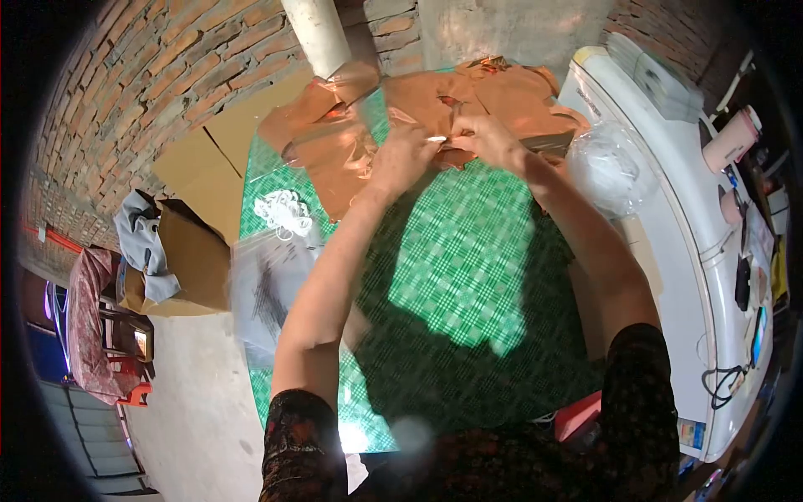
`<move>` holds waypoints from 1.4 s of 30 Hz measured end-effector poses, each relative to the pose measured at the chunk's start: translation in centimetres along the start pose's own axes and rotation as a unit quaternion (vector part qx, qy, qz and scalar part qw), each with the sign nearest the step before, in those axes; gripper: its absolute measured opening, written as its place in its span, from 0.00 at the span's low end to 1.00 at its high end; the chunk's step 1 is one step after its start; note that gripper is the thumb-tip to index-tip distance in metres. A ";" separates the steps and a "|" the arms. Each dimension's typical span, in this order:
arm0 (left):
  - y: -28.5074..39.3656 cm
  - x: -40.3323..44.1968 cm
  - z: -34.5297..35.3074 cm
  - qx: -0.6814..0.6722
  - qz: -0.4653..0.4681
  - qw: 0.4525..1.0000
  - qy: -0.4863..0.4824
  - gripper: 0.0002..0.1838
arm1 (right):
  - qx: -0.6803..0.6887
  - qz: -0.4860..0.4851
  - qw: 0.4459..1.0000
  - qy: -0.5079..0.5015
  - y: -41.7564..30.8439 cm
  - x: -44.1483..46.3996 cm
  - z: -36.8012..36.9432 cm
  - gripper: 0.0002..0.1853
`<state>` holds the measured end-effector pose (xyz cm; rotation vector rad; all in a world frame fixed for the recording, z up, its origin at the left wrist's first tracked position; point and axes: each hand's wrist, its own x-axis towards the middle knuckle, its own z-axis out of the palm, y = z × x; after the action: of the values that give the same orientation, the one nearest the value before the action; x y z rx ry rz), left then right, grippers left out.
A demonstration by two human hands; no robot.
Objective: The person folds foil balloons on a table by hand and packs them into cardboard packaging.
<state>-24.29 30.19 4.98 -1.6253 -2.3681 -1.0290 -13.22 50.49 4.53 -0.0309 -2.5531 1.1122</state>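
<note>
Both arms stretch forward over a table with a green checked cover (pixel 460 259). At its far side my left hand (pixel 407 156) has its fingers pressed together at the edge of orange-brown shiny fabric (pixel 510 100), with a small white thing at the fingertips. Close beside it, my right hand (pixel 489 140) pinches the same fabric edge. Another orange-brown piece (pixel 330 142) lies to the left of my left hand. A bundle of white cord (pixel 284 212) rests on the cover, left of my left forearm.
Clear plastic bags (pixel 272 284) lie at the table's left edge. A clear plastic bundle (pixel 611 167) sits at the right, beside a white appliance-like surface (pixel 669 209). An open cardboard box (pixel 192 259) with grey cloth stands left. A brick wall and pale pipe (pixel 318 38) rise behind.
</note>
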 end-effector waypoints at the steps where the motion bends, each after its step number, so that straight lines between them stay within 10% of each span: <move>1: -0.3 0.1 0.2 -0.008 0.034 0.999 0.036 0.24 | 0.044 -0.018 0.998 0.028 0.5 0.4 0.2 0.07; 4: 1.2 0.0 -0.4 -0.068 -0.013 0.997 0.036 0.21 | 0.240 0.027 0.970 0.041 0.9 1.5 0.2 0.08; 10: -0.3 1.9 0.2 -0.001 -0.129 0.991 -0.043 0.28 | 0.110 0.002 0.991 0.075 0.7 2.8 0.4 0.08; 22: -2.4 4.9 2.7 0.034 -0.078 0.989 0.120 0.14 | -0.223 -0.189 0.876 0.383 -4.3 1.0 2.1 0.07; 28: -2.4 7.8 0.3 0.016 -0.070 0.994 0.085 0.14 | -0.355 -0.138 0.908 0.176 -1.8 0.0 6.2 0.11; 33: -0.7 7.9 -3.7 0.015 -0.027 0.999 0.036 0.16 | -0.398 0.190 0.897 -0.020 -2.1 3.1 5.6 0.41; 42: -9.0 10.3 -16.1 -0.093 -0.121 0.973 0.171 0.19 | -0.299 0.226 0.924 -0.078 -0.2 3.2 5.5 0.52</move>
<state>-41.06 27.34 17.55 -1.1050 -2.3236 -1.4785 -18.04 46.96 2.23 -0.7406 -3.0214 0.4220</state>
